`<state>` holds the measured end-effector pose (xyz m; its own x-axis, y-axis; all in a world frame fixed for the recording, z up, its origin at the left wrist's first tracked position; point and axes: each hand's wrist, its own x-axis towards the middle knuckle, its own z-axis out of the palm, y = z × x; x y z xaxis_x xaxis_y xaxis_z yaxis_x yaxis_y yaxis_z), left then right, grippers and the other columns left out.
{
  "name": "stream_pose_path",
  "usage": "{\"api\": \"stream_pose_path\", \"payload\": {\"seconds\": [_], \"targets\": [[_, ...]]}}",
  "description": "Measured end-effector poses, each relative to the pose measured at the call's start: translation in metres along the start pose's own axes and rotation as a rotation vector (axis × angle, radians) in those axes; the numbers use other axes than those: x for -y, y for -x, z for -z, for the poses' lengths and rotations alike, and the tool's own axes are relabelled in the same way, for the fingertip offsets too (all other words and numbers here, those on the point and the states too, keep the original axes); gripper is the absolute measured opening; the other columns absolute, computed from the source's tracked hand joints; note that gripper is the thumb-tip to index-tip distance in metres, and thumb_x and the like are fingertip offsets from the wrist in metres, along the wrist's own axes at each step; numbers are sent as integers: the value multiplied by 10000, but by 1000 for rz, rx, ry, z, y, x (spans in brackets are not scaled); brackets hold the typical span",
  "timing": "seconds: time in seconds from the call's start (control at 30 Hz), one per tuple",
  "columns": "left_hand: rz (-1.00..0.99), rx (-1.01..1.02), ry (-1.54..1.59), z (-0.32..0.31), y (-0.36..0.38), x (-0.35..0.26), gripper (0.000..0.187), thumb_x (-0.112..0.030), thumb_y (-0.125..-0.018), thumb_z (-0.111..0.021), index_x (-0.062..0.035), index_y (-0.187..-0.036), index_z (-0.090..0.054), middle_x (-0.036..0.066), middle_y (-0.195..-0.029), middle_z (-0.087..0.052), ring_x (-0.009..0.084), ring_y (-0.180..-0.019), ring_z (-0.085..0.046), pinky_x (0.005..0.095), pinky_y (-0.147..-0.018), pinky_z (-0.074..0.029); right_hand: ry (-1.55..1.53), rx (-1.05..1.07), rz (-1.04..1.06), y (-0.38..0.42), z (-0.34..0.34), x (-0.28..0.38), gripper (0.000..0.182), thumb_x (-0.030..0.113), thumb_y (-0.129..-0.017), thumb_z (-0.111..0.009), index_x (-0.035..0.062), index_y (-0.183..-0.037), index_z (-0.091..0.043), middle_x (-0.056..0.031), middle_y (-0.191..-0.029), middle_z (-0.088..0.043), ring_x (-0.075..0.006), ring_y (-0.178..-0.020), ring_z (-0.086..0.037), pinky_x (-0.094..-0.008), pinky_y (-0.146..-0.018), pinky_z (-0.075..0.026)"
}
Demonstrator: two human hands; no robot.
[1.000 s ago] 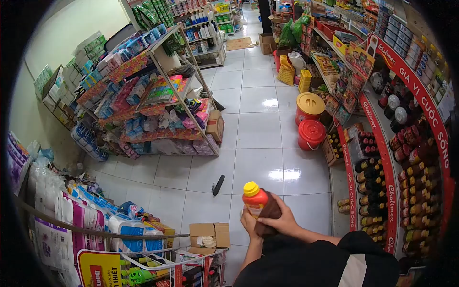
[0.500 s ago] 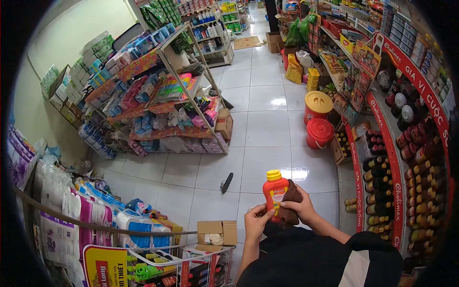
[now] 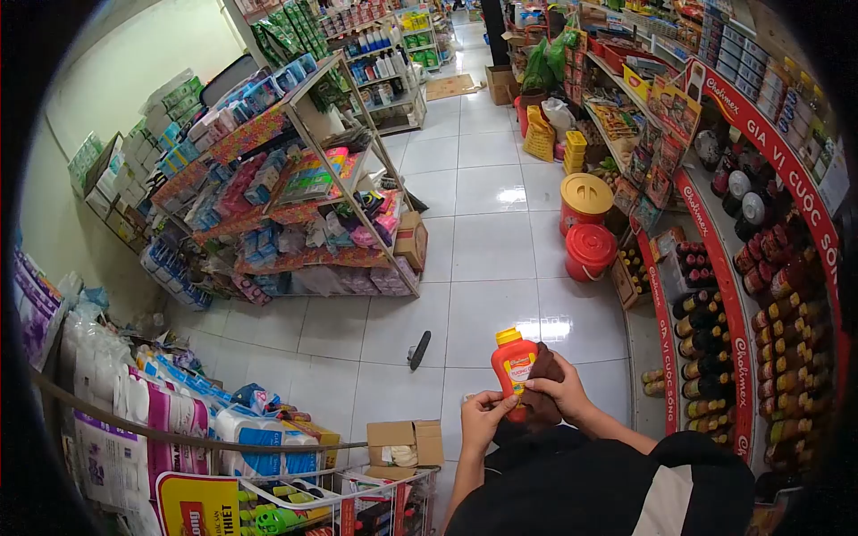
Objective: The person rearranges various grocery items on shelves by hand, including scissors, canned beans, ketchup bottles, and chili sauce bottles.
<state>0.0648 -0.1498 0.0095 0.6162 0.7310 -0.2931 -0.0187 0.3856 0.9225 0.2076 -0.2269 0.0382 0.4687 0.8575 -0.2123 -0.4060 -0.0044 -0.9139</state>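
Red sauce bottle with yellow cap held upright at chest height, above the white tile floor, near the red sauce shelf on the right. Left hand pinching the bottle's base, fingers curled round it from below. Right hand closed on a dark brown cloth, pressing it against the bottle's side. Grip low and narrow: likely slip if cloth pressure pushes sideways, with a drop onto hard tile. Cap could loosen under rubbing; cannot tell how tight. Cardboard box and black object on the floor just ahead, a trip risk. Stacked bottles close to the right elbow, easy to knock.
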Motion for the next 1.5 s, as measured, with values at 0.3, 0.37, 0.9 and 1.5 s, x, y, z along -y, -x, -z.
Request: {"api": "stream_pose_path", "payload": {"seconds": [0.3, 0.37, 0.9, 1.5], "targets": [[127, 224, -293, 2, -6, 15, 359, -333, -766, -646, 2, -646, -596, 1, -556, -537, 44, -489, -457, 190, -452, -348, 101, -94, 44, 9, 14, -8, 467, 88, -668, -669, -12, -1079, -471, -93, -993, -556, -162, -925, -533, -292, -831, -417], [152, 247, -302, -1, -5, 18, 403, -379, -775, -624, -5, -628, -589, -3, -526, -515, 46, -466, -442, 193, -434, -332, 103, -115, 29, 11, 18, -11, 456, 88, -669, -667, -15, -1070, -475, -93, -986, -557, -162, -917, -534, -293, -826, -419], [348, 501, -237, 0, -11, 44, 384, -351, -846, -510, 0, -717, -598, 27, -626, -558, 95, -569, -510, 226, -543, -393, 215, -173, 62, 18, 31, -17, 460, 87, -664, -667, -9, -1076, -487, -87, -965, -565, -156, -901, -543, -288, -814, -430], [90, 224, -224, 11, 9, 31, 586, -317, -740, -664, 25, -1143, -411, 92, -1005, -521, 168, -930, -525, 277, -787, -432, -69, -3, -192, 9, 21, -28, 414, 64, -685, -653, -8, -1061, -494, -88, -976, -564, -164, -899, -542, -296, -798, -445]]}}
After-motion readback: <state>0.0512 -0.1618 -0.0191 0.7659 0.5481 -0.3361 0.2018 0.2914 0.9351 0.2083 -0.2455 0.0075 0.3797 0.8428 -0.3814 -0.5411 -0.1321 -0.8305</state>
